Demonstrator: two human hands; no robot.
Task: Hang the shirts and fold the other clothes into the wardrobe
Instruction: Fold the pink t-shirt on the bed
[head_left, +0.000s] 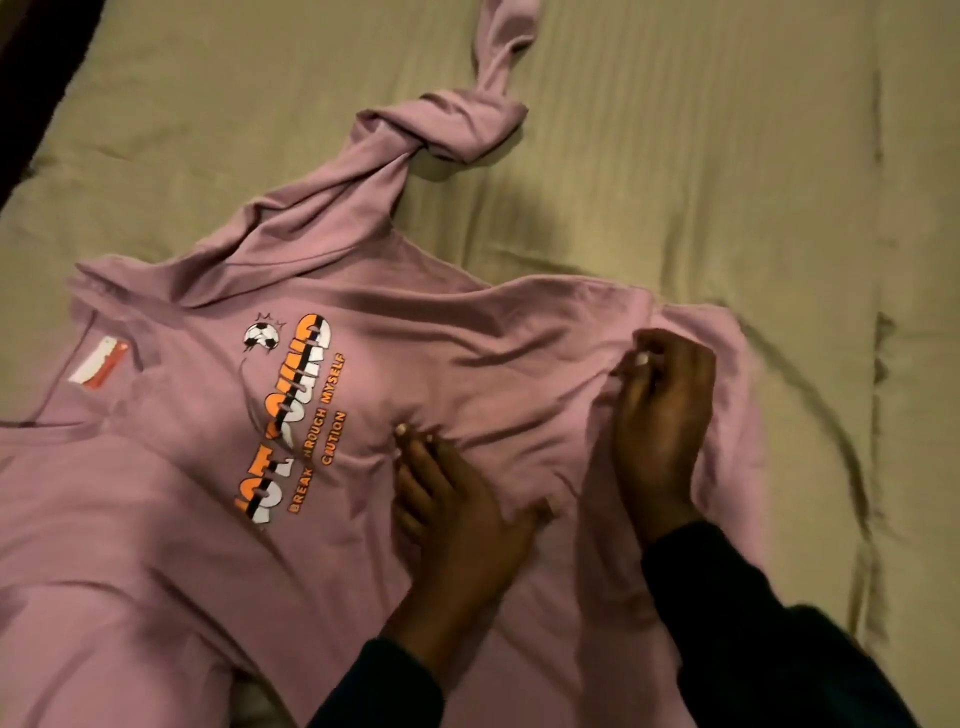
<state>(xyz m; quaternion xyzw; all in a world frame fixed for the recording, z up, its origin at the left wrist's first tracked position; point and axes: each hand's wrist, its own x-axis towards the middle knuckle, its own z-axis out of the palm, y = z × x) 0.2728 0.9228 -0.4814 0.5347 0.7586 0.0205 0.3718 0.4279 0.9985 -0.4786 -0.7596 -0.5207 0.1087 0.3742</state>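
Item: pink sweatshirt (467, 338), spread print-up on the bed (727, 130), one sleeve (441, 124) twisted. Left hand (457, 525) pressed flat, fingers released; right hand (660, 415) fingers grasping a fabric ridge. Creases are best smoothed outward and the sleeve untwisted before folding.

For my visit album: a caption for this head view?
Two hands, left hand flat and right hand pinching, smooth a pink top on a bed.

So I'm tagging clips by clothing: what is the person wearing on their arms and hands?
Both arms are in long dark sleeves that end at the wrists. The left hand and right hand are bare, with no gloves; the fingernails look pale. No rings or watch can be made out.
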